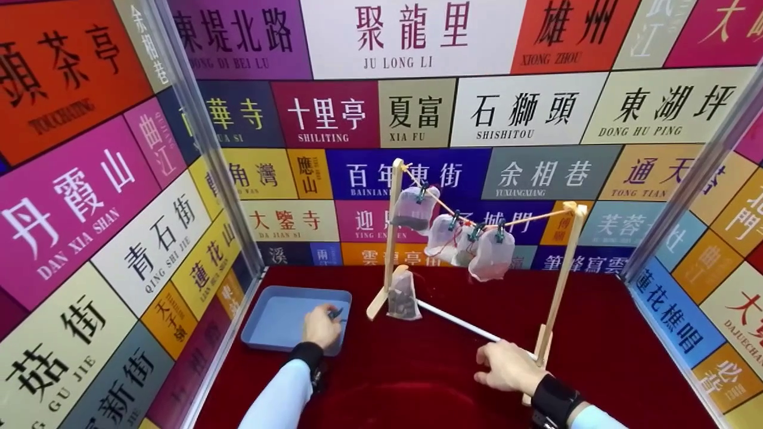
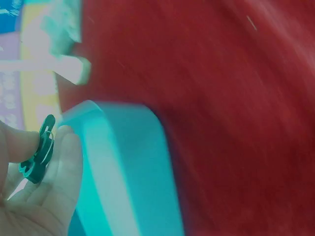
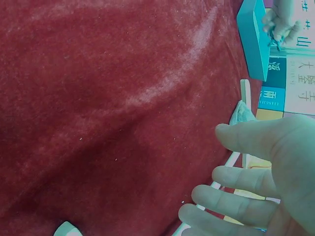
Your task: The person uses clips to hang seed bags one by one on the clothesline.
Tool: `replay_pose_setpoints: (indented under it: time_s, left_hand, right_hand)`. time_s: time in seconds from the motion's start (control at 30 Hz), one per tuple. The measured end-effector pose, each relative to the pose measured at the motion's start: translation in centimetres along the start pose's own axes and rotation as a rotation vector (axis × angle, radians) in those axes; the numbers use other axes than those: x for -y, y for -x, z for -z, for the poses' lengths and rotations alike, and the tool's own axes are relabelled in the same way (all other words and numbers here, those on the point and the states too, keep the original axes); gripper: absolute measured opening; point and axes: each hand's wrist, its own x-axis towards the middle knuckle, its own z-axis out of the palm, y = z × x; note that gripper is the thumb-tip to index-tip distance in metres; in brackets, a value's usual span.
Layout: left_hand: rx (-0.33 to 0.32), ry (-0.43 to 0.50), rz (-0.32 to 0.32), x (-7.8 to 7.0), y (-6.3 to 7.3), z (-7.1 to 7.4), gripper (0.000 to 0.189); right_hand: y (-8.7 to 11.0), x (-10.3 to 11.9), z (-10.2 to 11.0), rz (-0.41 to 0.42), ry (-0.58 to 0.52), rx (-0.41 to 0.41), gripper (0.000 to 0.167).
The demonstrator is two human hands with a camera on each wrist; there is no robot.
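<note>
Over the right side of a blue tray (image 1: pixel 271 319), my left hand (image 1: pixel 322 329) pinches a small dark green clip (image 2: pixel 38 156) between thumb and fingers. My right hand (image 1: pixel 511 364) hovers by the foot of the right wooden post (image 1: pixel 566 274), fingers loosely spread and holding nothing in the right wrist view. Several small white mesh bags (image 1: pixel 492 259) hang by dark clips (image 1: pixel 501 231) from a sagging cord (image 1: pixel 539 215) tied between two posts. Another mesh bag (image 1: pixel 404 301), with dark contents, stands against the foot of the left post (image 1: pixel 392 232).
A white rod (image 1: pixel 459 320) runs low between the posts' feet, partly behind my right hand. Dark red cloth (image 1: pixel 417 387) covers the table. Panels with coloured signs (image 1: pixel 411 39) enclose the back and both sides, with clear corner strips (image 1: pixel 208 137).
</note>
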Motion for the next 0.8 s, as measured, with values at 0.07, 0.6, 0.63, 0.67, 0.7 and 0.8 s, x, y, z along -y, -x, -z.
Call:
replay_pose_setpoints:
  time_s: [0.07, 0.6, 0.63, 0.67, 0.7, 0.8]
  left_hand:
    - [0.014, 0.022, -0.021, -1.4, -0.1, -0.3, 0.022]
    - [0.453, 0.333, 0.045, -12.3, 3.5, -3.2, 0.017]
    - [0.49, 0.361, 0.057, -12.8, 3.9, -3.5, 0.017]
    - [0.526, 0.388, 0.067, -13.4, 4.2, -3.7, 0.017]
    - [0.558, 0.416, 0.075, -13.9, 4.5, -4.0, 0.017]
    - [0.625, 0.484, 0.088, -15.2, 5.1, -4.9, 0.018]
  right_hand:
    - [-0.1, 0.1, 0.0, 0.031, 0.003, -0.019, 0.029]
    - [-1.2, 2.3, -0.1, 0.282, -0.019, -0.18, 0.025]
    - [-1.3, 2.5, -0.2, 0.297, -0.026, -0.193, 0.028]
    - [-1.4, 2.7, -0.2, 0.308, -0.026, -0.203, 0.032]
    - [-1.5, 2.9, -0.3, 0.315, -0.025, -0.212, 0.038]
    - [-1.8, 3.4, -0.5, 0.321, -0.009, -0.227, 0.057]
